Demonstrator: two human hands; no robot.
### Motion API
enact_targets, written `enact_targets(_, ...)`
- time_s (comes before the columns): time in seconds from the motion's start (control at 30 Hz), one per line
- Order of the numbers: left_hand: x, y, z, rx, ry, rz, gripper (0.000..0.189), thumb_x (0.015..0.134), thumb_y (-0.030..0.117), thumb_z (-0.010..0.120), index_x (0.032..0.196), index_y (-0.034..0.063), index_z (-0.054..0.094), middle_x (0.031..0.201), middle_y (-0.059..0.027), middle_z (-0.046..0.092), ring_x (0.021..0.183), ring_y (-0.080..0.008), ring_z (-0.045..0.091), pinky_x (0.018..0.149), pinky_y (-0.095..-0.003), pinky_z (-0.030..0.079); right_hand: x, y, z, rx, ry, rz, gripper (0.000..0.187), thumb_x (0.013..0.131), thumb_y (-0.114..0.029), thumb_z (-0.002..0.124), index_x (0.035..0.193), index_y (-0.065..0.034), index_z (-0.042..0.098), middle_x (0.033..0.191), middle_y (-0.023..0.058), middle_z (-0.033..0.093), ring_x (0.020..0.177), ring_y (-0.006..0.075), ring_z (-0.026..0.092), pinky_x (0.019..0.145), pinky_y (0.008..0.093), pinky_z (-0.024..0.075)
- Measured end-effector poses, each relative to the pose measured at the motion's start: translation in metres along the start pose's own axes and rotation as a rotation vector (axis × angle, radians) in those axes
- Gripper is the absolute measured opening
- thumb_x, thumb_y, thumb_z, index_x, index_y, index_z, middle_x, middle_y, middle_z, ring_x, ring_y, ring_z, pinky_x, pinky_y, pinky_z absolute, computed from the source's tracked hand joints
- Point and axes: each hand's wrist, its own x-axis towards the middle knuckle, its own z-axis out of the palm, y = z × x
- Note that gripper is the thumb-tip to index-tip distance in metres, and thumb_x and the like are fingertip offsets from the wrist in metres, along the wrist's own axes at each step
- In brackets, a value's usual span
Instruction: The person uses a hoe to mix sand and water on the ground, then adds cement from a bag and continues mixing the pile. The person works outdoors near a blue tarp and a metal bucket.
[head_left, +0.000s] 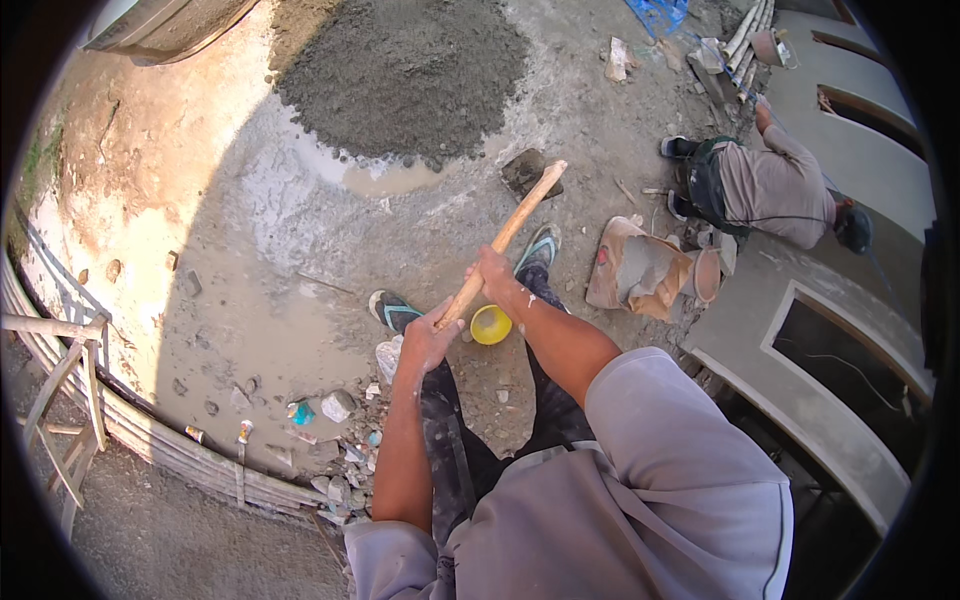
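Observation:
Both of my hands are wrapped around the wooden handle (517, 221) of a hoe, which slants up and to the right. My left hand (427, 341) grips its near end, and my right hand (495, 279) holds it farther up. At the far end the dark, mud-coated hoe blade (523, 171) is by the wet ground, partly hidden by the handle; whether it touches the ground I cannot tell. Beyond the blade lies a heap of wet grey mortar (405, 75). A yellow plastic bowl (491, 325) is on the ground between my legs, just below my right hand.
An opened paper sack of grey powder (637, 270) stands at the right next to a bucket (703, 274). A co-worker (772, 180) bends near the grey wall (750, 315). Stones (337, 406) and rubbish lie left of my legs, near wooden edging (187, 457). Muddy water (292, 337) covers ground at left.

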Motion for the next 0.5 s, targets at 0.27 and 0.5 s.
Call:
enact_targets(0.27,-0.001,0.008,-0.022,0.151,-0.074,0.001,0.056,0.082,0.035,0.071,0.132,0.0130,0.058,0.103,-0.0241,0.068,0.095,-0.0347,0.067,0.087,-0.0391,0.049,-0.002,0.023,0.001,-0.014,0.106,0.157,0.034,0.089,-0.023,0.057,0.111,0.0014,0.046,0.088,0.0200,0.057,0.071,0.0349,0.063,0.062,0.0509,0.0557)
enact_targets(0.5,-0.114,0.043,-0.148,0.431,0.101,-0.182,0.048,0.079,0.023,0.073,0.125,0.0115,0.064,0.085,-0.0241,0.068,0.075,-0.0346,0.068,0.073,-0.0401,0.052,-0.113,0.123,0.118,0.221,-0.176,0.514,0.042,0.090,-0.025,0.057,0.118,0.0006,0.041,0.089,0.0205,0.054,0.077,0.0332,0.060,0.073,0.0548,0.0550)
